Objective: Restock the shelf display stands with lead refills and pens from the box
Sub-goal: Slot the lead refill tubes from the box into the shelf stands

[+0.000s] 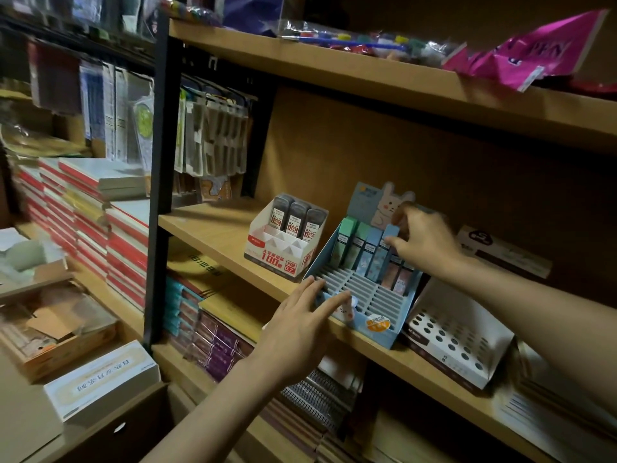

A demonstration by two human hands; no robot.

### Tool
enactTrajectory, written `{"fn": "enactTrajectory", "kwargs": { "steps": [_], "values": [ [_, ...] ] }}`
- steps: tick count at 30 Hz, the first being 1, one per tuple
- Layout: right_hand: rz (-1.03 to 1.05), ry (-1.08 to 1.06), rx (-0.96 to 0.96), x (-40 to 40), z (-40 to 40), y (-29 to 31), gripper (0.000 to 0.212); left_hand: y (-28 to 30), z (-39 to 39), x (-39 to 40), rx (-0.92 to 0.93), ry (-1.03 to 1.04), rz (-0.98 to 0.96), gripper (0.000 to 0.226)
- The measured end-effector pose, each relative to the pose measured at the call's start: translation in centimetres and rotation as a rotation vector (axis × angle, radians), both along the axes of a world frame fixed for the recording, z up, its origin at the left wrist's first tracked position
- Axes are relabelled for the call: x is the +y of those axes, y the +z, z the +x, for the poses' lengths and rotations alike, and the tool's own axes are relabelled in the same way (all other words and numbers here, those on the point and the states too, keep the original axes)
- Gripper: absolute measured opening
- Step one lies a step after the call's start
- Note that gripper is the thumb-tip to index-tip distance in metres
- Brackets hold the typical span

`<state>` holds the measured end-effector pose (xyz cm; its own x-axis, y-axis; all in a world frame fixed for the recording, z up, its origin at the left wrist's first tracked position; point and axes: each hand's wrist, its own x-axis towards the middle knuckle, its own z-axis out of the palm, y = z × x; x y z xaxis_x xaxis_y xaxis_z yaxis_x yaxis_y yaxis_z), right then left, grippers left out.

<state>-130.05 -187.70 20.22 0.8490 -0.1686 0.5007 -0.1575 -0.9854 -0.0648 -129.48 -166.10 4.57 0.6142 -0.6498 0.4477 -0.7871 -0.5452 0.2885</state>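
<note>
Filling the back row of the blue cardboard display stand (384, 332) with lead refills.

The right hand (424, 238) pinches a blue lead refill case (391, 232) above its slot on the wooden shelf (213, 228); the left hand (300, 322), fingers straight, steadies the stand's front. Next, I think, the case must slide straight down beside the pastel cases (354, 248).

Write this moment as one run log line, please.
right hand pinches blue refill case at blue stand | left hand rests on stand front
</note>
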Motion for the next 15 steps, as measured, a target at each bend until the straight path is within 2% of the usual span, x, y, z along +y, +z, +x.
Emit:
{"fn": "enactTrajectory", "kwargs": {
  "steps": [13, 15],
  "values": [
    [-0.006, 0.029, 0.035, -0.1, 0.3, -0.9, 0.028, 0.2, 0.1, 0.1, 0.002, -0.014, -0.008, 0.072],
    [-0.056, 0.011, 0.012, -0.3, 0.3, -1.1, 0.027, 0.2, 0.1, 0.1, 0.005, -0.016, -0.01, 0.073]
  ]
}}
